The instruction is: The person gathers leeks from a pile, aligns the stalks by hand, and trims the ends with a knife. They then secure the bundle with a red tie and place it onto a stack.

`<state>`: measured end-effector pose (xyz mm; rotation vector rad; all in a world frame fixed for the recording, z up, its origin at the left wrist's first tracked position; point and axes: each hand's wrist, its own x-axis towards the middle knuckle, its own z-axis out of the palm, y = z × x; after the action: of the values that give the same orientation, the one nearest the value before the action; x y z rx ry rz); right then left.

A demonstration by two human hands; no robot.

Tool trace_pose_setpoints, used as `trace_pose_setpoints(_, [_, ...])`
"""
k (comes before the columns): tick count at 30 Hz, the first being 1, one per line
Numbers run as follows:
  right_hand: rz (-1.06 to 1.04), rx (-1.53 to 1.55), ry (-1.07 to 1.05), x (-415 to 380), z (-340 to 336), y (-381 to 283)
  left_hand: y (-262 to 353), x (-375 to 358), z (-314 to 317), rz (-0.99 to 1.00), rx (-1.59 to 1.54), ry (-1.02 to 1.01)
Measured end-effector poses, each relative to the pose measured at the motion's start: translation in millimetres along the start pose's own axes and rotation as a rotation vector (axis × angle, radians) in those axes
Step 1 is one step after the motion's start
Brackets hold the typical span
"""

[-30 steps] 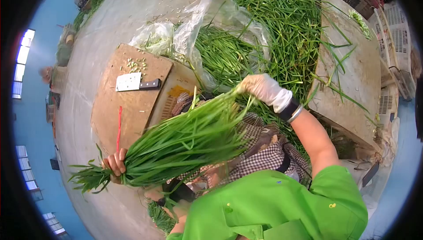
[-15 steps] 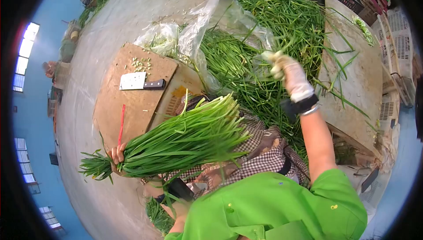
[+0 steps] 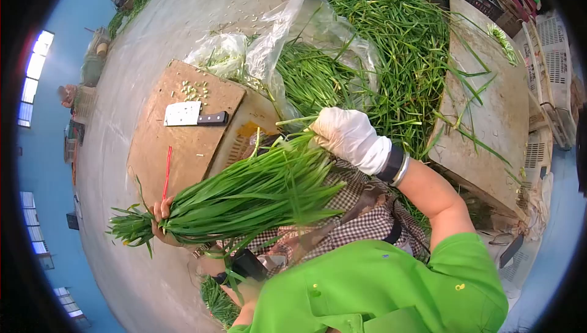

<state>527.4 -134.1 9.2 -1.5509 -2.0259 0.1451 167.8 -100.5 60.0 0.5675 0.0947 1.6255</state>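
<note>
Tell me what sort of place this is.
Probably a vegetable sorting or packing hall: loose piles of green chives on the floor, a cleaver on a wooden cutting board, and plastic crates alongside.

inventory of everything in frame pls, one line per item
bunch of chives: 1, green, across the lap, held at both ends
loose chives: 1 heap, green, top centre
plastic bag: 1, clear, partly over the heap
cutting board: 1, brown, left of centre
cleaver: 1, steel blade, black handle, on the board
red band: 1, on the board
wooden slab: 1, pale, right
crates: white, far right, count unclear
left hand: bare, grip on the leafy end
right hand: white glove, at the cut end
</note>
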Motion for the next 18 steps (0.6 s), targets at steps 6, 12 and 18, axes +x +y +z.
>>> trace_pose_setpoints(6, [0.135,-0.199,0.073,14,-7,20,2,2,-5,-0.02,-0.023,0.009])
trace_pose_setpoints(12, [0.987,-0.183,0.036,-17,-36,125,14,-1,-23,-0.011,-0.007,0.06])
trace_pose_setpoints(18, [0.908,-0.259,-0.186,-15,-52,69,24,-2,-45,-0.025,0.098,0.099])
